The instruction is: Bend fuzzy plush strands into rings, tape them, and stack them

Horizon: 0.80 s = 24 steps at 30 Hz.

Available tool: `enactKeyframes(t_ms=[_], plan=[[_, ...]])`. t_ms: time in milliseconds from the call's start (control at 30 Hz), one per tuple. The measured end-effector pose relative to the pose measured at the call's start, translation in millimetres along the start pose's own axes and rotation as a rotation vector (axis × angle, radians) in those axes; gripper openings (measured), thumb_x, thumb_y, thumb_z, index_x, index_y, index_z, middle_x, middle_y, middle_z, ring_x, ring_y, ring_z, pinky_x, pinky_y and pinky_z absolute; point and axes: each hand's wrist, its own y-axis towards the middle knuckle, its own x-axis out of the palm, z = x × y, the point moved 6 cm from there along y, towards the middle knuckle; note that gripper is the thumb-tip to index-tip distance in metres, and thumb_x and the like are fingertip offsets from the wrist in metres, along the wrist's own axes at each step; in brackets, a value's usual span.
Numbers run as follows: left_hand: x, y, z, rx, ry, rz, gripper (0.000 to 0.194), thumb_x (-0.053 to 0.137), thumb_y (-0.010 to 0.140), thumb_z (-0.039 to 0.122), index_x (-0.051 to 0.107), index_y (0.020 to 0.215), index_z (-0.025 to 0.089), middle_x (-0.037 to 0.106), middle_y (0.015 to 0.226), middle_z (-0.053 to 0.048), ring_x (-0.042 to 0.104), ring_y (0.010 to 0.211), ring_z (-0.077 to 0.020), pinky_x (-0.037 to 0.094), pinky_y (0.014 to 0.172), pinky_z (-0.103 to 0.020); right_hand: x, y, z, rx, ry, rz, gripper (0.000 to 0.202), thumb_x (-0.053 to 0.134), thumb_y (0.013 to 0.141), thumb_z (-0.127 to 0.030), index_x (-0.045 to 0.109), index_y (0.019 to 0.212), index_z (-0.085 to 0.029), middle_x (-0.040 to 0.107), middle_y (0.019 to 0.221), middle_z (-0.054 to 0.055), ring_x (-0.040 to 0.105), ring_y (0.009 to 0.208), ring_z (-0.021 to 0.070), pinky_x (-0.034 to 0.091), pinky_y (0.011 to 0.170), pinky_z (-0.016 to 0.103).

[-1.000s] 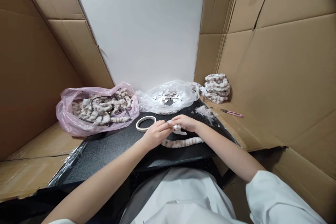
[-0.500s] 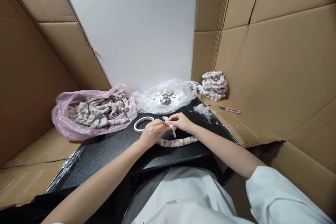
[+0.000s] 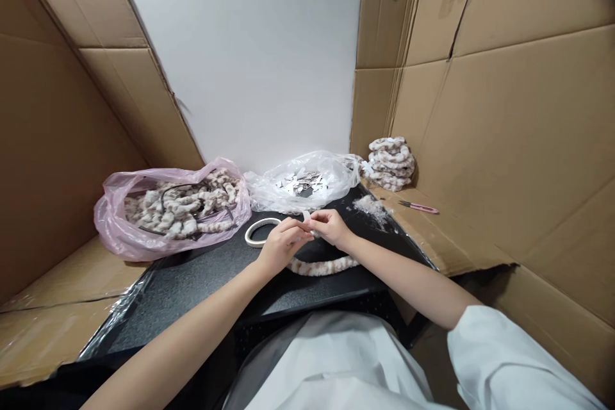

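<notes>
My left hand (image 3: 284,241) and my right hand (image 3: 330,229) meet over the black table, fingers closed in pinches. Between their fingertips is a short white strip (image 3: 306,214) that looks like tape, one end sticking up. A bit of fluffy material shows under the right fingers, so both hands seem to be on the joined part of a fluffy brown-and-white band (image 3: 324,266). The band's near side curves across the table below the hands; the rest is hidden. Just left of my fingers lies a roll of off-white tape (image 3: 255,242).
A pink plastic bag (image 3: 113,218) of fluffy bands stands at left. Behind the hands, a clear bag (image 3: 262,189) holds small tags. Stacked fluffy rings (image 3: 391,163), pink thread snips (image 3: 419,207) and loose fluff (image 3: 372,206) are at right. Cardboard walls (image 3: 519,128) flank the table.
The white strip's lower end, which hung below my right fingers, no longer shows. My fingers have drawn closer around the strip. The view has shifted slightly.
</notes>
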Motion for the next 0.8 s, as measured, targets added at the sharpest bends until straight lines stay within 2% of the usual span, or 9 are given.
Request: enactKeyframes(t_ms=[200,300,400,500,600,700,800], plan=[[-4.2,0.6,-8.6,-0.141,-0.049,0.076,0.012,0.064,0.085,0.020,0.062,0.074,0.016,0.060,0.079,-0.002,0.058,0.068,-0.0110,0.048,0.062,-0.023,-2.1,-5.8,-17.1,-0.197,-0.200,0.065,0.038,0.069,0.071,-0.050,0.059,0.058,-0.016,0.054,0.059,0.000,0.047,0.059,0.0119,0.040,0.060,0.027],[-4.8,-1.1,-14.5,-0.232,-0.082,0.113,0.013,0.065,0.083,0.022,0.062,0.071,0.016,0.061,0.081,-0.003,0.058,0.067,-0.0111,0.047,0.060,-0.023,-2.3,-11.5,-27.8,-0.317,-0.306,0.086,0.036,0.066,0.076,-0.047,0.058,0.057,-0.017,0.053,0.060,0.000,0.048,0.060,0.0129,0.042,0.063,0.028],[-0.6,-5.2,-21.7,-0.339,-0.166,0.095,0.016,0.063,0.083,0.025,0.062,0.070,0.016,0.067,0.086,-0.006,0.060,0.066,-0.0119,0.047,0.057,-0.023,-1.1,-15.5,-34.6,-0.390,-0.399,0.078,0.034,0.067,0.077,-0.045,0.059,0.056,-0.019,0.057,0.063,0.002,0.051,0.065,0.0152,0.044,0.069,0.031],[3.8,-9.5,-28.3,-0.453,-0.219,0.065,0.017,0.065,0.080,0.029,0.064,0.070,0.015,0.070,0.076,-0.005,0.058,0.061,-0.0122,0.045,0.055,-0.022,-0.2,-18.6,-40.6,-0.471,-0.457,0.078,0.031,0.069,0.078,-0.041,0.062,0.056,-0.020,0.061,0.068,0.004,0.053,0.073,0.0177,0.044,0.076,0.034],[5.7,-11.0,-31.3,-0.539,-0.242,0.042,0.020,0.067,0.077,0.033,0.065,0.069,0.015,0.063,0.060,-0.001,0.047,0.049,-0.0087,0.035,0.047,-0.020,-0.3,-20.5,-44.4,-0.529,-0.469,0.076,0.029,0.069,0.080,-0.037,0.064,0.057,-0.020,0.062,0.069,0.004,0.054,0.075,0.0181,0.044,0.077,0.034],[8.4,-11.4,-33.0,-0.624,-0.300,0.013,0.026,0.067,0.077,0.037,0.063,0.067,0.014,0.050,0.049,0.004,0.035,0.044,-0.0063,0.025,0.044,-0.019,-1.2,-20.8,-44.9,-0.540,-0.483,0.078,0.027,0.069,0.080,-0.035,0.066,0.057,-0.021,0.063,0.069,0.003,0.054,0.074,0.0176,0.044,0.077,0.034],[11.9,-13.4,-36.6,-0.711,-0.400,0.018,0.031,0.069,0.076,0.041,0.057,0.066,0.015,0.043,0.045,0.006,0.034,0.042,-0.0060,0.024,0.044,-0.019,-1.4,-20.3,-43.6,-0.535,-0.491,0.065,0.025,0.070,0.079,-0.036,0.068,0.059,-0.021,0.064,0.071,0.004,0.055,0.074,0.0177,0.045,0.077,0.035]])
